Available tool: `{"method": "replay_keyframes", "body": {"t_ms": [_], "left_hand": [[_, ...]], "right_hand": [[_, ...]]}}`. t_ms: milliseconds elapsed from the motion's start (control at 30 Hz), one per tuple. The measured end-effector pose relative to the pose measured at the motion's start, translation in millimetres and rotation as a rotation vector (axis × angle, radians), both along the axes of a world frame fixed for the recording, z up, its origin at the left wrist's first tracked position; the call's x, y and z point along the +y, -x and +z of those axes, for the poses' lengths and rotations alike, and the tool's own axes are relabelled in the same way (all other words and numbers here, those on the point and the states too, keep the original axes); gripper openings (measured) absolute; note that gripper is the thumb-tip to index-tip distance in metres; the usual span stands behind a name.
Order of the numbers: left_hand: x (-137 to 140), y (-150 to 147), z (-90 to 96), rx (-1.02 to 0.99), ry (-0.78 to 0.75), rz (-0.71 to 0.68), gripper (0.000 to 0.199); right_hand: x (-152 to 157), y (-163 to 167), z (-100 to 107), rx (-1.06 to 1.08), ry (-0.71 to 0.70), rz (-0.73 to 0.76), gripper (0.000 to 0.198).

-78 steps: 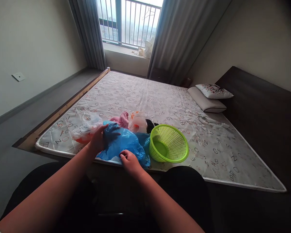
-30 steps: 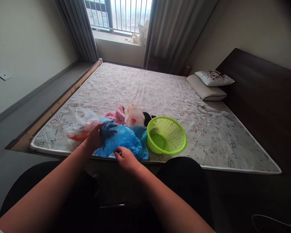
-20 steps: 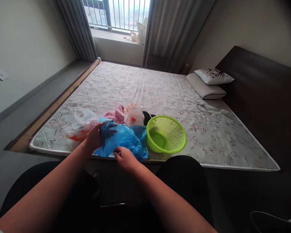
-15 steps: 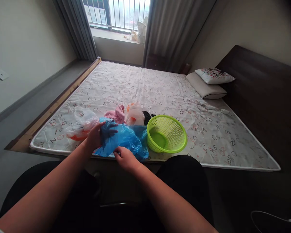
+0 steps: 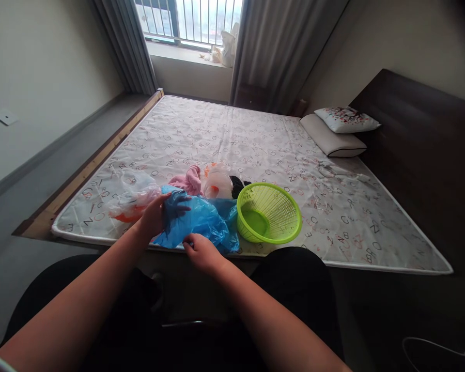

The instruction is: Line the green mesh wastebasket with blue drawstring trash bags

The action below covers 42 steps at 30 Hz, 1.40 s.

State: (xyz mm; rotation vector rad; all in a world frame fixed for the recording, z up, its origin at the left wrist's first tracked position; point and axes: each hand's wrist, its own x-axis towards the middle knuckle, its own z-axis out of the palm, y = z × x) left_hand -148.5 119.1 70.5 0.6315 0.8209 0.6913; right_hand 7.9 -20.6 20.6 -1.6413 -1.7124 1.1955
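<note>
A crinkled blue plastic bag [image 5: 209, 219] lies at the front edge of the mattress. My left hand [image 5: 166, 209] is inside its mouth, fingers spread and showing dark through the thin film. On the near side, my right hand [image 5: 199, 250] pinches the bag's edge between thumb and fingers. Right beside the bag, a lime-green plastic basket [image 5: 281, 219] leans towards me, nothing in it. Behind the bag lie a pink cloth [image 5: 188, 181], a clear bag with orange print [image 5: 217, 183] and a black item [image 5: 238, 186] partly hidden by the basket.
Another clear and orange plastic bag [image 5: 135, 199] lies left of my left hand. The letter-printed mattress [image 5: 225, 134] stretches to the curtains [image 5: 279, 51]. Two pillows [image 5: 344, 124] are stacked by the dark headboard [image 5: 414, 124]. A white cable [image 5: 430, 343] shows at lower right.
The whole view has shifted slightly, so things sit a little further right. Both hands keep nearly the same pose on the blue bag.
</note>
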Motion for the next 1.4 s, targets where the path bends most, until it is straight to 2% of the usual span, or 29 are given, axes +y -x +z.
{"method": "replay_keyframes", "body": {"t_ms": [267,700,1167,1400], "left_hand": [[-0.2,-0.5,-5.8,-0.041,-0.047,-0.001,0.033],[6.0,7.1,-16.0,0.026,0.001,-0.045,0.033],[5.9,6.5,-14.5,-0.026,-0.043,-0.093,0.036],[5.1,5.9,-11.1,0.009,-0.017,-0.066,0.033]], "right_hand": [[0.1,0.2,-0.9,-0.023,0.008,0.026,0.018],[1.0,1.5,5.2,-0.054,0.013,0.050,0.022],[0.0,2.3,5.0,-0.042,0.038,0.037,0.023],[-0.1,2.1,5.8,-0.053,0.032,0.043,0.021]]}}
